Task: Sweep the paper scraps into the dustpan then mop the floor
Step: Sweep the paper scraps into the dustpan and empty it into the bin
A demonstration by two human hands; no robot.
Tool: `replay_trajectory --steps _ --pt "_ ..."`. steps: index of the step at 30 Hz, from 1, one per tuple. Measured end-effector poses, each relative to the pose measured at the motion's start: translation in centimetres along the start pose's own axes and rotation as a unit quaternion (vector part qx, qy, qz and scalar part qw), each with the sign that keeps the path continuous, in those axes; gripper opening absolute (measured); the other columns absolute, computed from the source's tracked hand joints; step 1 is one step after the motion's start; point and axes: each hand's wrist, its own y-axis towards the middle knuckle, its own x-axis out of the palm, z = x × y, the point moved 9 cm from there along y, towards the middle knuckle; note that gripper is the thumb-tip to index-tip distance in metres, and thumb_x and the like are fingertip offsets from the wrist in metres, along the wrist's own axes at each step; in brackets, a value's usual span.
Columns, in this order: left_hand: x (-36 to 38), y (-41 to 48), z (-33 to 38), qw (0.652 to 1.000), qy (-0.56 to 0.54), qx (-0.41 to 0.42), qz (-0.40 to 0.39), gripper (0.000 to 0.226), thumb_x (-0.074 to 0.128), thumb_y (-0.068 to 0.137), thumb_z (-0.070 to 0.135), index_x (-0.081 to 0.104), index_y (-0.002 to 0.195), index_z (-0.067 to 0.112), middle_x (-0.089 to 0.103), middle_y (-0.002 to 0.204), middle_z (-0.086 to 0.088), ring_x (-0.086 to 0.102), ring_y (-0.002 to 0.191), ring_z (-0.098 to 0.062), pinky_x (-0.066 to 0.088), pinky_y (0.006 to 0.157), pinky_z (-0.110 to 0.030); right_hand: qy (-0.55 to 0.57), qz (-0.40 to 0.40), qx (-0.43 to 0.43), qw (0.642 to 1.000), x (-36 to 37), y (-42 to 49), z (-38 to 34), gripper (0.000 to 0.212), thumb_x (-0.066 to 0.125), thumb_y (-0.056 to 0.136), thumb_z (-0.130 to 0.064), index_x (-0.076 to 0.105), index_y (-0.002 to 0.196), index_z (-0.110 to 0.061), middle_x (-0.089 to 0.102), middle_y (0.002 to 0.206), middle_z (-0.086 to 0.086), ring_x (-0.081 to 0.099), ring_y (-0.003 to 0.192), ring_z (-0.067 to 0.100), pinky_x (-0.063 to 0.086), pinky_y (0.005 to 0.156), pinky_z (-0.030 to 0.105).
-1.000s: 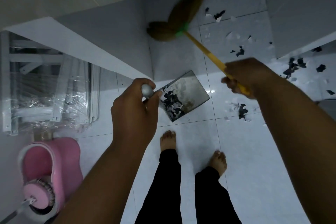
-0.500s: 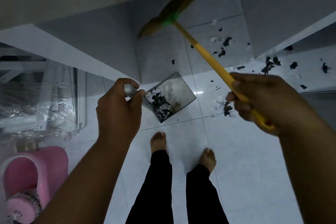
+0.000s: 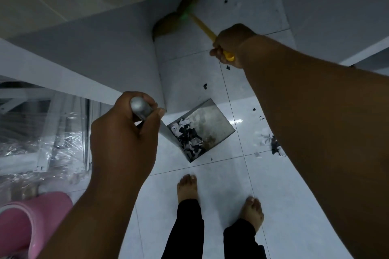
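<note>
My left hand (image 3: 124,132) grips the silver handle (image 3: 140,109) of a metal dustpan (image 3: 214,124) that rests on the white tiles ahead of my feet. Black and white paper scraps (image 3: 188,139) lie heaped inside the pan. My right hand (image 3: 230,44) is stretched far forward and grips the yellow handle of a broom (image 3: 202,25). The brown bristle head (image 3: 172,23) with its green collar sits against the grey wall corner. Loose scraps (image 3: 272,143) lie on the floor to the right of the dustpan, partly behind my right arm.
A pink mop bucket (image 3: 35,218) stands at the lower left. Plastic-wrapped white metal frames (image 3: 42,130) lie on the left. A grey wall corner (image 3: 155,65) juts out beside the dustpan. My bare feet (image 3: 187,187) stand just behind the pan.
My right hand has pushed the broom forward, up and left, so the bristle head now sits at the wall corner. The dustpan stays put in my left hand. The view has shifted.
</note>
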Motion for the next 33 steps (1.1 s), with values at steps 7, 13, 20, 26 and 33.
replay_trajectory --steps 7,13,20,26,33 --pt "0.1 -1.0 0.0 1.000 -0.012 0.006 0.003 0.010 0.066 0.085 0.031 0.066 0.093 0.025 0.063 0.084 0.024 0.059 0.080 0.014 0.046 0.067 -0.014 0.010 0.071 0.030 0.997 -6.9 1.1 3.8 0.030 0.050 0.098 -0.008 0.050 0.125 0.002 0.068 0.104 0.015 0.050 0.047 0.007 0.037 0.035 0.015" --pt "0.1 -1.0 0.2 1.000 -0.011 -0.001 0.005 0.009 0.067 0.086 0.029 0.066 0.094 0.025 0.064 0.085 0.022 0.060 0.080 0.013 0.046 0.070 -0.017 0.171 0.082 0.068 0.979 -12.1 -3.5 11.5 0.026 0.050 0.098 -0.012 0.057 0.123 -0.007 0.065 0.080 0.010 0.047 0.042 0.006 0.036 0.034 0.016" --pt "0.1 -1.2 0.6 1.000 -0.002 0.007 -0.003 0.008 0.070 0.088 0.022 0.066 0.095 0.020 0.063 0.083 0.018 0.061 0.076 0.001 0.046 0.072 -0.021 0.260 0.132 0.100 0.951 -12.5 -18.4 22.3 0.023 0.052 0.098 -0.011 0.063 0.118 -0.014 0.061 0.069 0.011 0.041 0.044 0.012 0.031 0.032 0.019" --pt "0.2 -0.9 0.6 1.000 0.005 0.007 -0.016 0.009 0.068 0.088 0.024 0.065 0.096 0.021 0.058 0.081 0.021 0.057 0.074 0.010 0.041 0.072 -0.012 0.256 0.108 0.030 0.960 -9.2 -29.1 21.8 0.035 0.056 0.095 -0.003 0.069 0.111 -0.030 0.064 0.066 0.017 0.039 0.039 0.019 0.034 0.038 0.023" --pt "-0.5 -1.5 -0.4 0.998 -0.049 -0.020 -0.012 0.007 0.067 0.090 0.009 0.062 0.089 0.014 0.060 0.083 0.016 0.055 0.079 0.016 0.037 0.066 0.003 0.142 0.036 0.020 0.989 -6.0 -21.3 15.3 0.041 0.056 0.095 -0.006 0.059 0.133 -0.022 0.065 0.072 0.012 0.045 0.047 0.014 0.035 0.039 0.022"
